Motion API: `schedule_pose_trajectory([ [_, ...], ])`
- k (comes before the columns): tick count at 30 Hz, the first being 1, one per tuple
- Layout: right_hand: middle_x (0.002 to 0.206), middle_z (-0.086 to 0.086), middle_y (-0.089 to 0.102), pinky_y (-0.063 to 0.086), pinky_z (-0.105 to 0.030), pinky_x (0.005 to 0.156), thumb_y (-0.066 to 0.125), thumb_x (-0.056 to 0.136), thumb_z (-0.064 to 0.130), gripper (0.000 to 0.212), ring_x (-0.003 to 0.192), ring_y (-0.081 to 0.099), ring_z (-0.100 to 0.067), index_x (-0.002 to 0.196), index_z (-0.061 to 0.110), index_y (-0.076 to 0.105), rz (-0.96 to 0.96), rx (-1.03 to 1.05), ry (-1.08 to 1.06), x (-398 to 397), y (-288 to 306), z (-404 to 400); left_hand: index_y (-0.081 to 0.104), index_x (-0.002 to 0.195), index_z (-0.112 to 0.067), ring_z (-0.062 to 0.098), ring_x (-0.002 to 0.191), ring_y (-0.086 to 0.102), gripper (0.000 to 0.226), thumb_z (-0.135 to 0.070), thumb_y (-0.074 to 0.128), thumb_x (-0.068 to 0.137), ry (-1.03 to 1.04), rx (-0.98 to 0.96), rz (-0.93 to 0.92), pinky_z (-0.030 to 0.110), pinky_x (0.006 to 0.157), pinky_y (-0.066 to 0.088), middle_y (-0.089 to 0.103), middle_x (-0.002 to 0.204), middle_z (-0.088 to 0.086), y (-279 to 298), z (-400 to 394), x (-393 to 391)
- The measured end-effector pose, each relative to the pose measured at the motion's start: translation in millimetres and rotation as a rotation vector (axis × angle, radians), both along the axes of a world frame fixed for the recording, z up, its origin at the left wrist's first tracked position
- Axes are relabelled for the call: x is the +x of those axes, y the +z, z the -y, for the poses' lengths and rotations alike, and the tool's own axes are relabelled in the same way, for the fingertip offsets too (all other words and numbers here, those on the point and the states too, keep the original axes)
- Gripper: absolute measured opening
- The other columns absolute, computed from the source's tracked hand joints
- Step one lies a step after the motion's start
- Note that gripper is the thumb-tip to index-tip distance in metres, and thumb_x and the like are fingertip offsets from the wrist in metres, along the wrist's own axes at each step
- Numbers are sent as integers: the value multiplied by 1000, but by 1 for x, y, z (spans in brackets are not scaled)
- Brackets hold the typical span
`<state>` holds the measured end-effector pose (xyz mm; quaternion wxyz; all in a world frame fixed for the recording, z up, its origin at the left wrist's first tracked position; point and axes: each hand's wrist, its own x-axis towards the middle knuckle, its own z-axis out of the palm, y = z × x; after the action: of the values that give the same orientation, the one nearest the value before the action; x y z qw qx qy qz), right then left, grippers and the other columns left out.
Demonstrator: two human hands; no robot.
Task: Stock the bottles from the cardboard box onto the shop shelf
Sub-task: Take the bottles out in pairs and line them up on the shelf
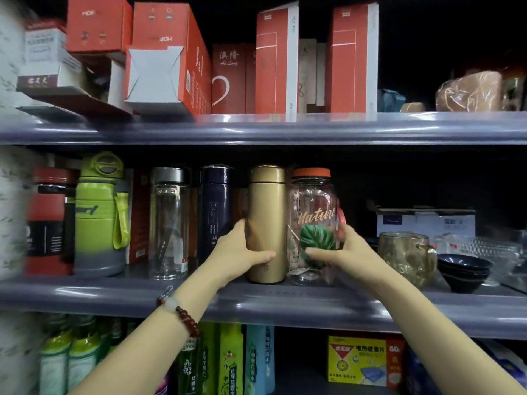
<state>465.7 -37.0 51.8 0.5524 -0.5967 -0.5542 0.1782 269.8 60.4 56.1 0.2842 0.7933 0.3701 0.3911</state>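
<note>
My left hand (242, 252) has its grip wrapped round the lower half of the gold flask (266, 220), thumb across the front, and the flask stands upright on the middle shelf (285, 297); my right hand (333, 249) has its grip closed on the clear jar (312, 220) with the orange lid and the leaf print, fingers curled round its right side and thumb laid across the front; the two stand touching, or as near as I can judge, side by side near the front edge of the shelf; both look set down already, so I judge this step to be the last nudge into line before I let go; to the left the row is well on its way: a navy flask (214, 212), a clear glass bottle (169, 223), a green sports bottle (99, 215) and a red and black one (48, 220), all upright; to the right of the jar sit a gold-tinted mug (405, 258), stacked dark bowls (463, 270) and glassware, so little room is left on that side; the cardboard box I am stocking from is out of view, so I cannot tell how many bottles remain; the upper shelf carries red cartons (171, 52), and the lower one green drink bottles (68, 357)
</note>
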Motion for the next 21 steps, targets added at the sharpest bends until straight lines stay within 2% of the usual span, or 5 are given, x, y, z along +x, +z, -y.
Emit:
schedule_pose_trajectory([
  [4, 127, -1, 52, 39, -26, 89, 74, 77, 32, 74, 112, 50, -14, 138, 18, 36, 266, 309, -425, -19, 8, 23, 46, 138, -19, 13, 107, 62, 65, -43, 67, 81, 141, 125, -76, 20, 82, 48, 68, 115, 2, 9, 19, -25],
  [7, 120, 4, 54, 42, -27, 92, 71, 79, 32, 57, 111, 52, -12, 129, 23, 45, 363, 469, -369, -54, 11, 25, 66, 113, -19, 1, 81, 65, 34, -35, 68, 83, 282, 260, 87, 7, 63, 46, 73, 89, -4, 12, 20, -61],
  [13, 119, 16, 54, 44, -23, 94, 68, 82, 37, 66, 110, 51, -3, 139, 22, 38, 283, 239, 0, -145, -7, -22, 50, 129, -16, 22, 107, 58, 57, -33, 72, 79, 515, 292, 271, 37, 92, 49, 60, 121, 7, 6, -28, -137],
  [18, 133, -1, 53, 46, -40, 101, 68, 78, 43, 79, 122, 51, -20, 143, 15, 31, 214, 133, -166, -179, -18, -73, 20, 150, -13, 28, 132, 43, 93, -43, 71, 78, 332, 105, 55, 40, 107, 39, 41, 146, 12, -8, -61, -159],
  [21, 132, -5, 52, 46, -35, 97, 69, 80, 39, 79, 119, 51, -23, 142, 9, 29, 172, 114, -260, -187, -15, -80, 13, 151, -14, 25, 136, 40, 99, -45, 71, 77, 201, 41, -23, 35, 107, 37, 36, 151, 7, -15, -74, -159],
])
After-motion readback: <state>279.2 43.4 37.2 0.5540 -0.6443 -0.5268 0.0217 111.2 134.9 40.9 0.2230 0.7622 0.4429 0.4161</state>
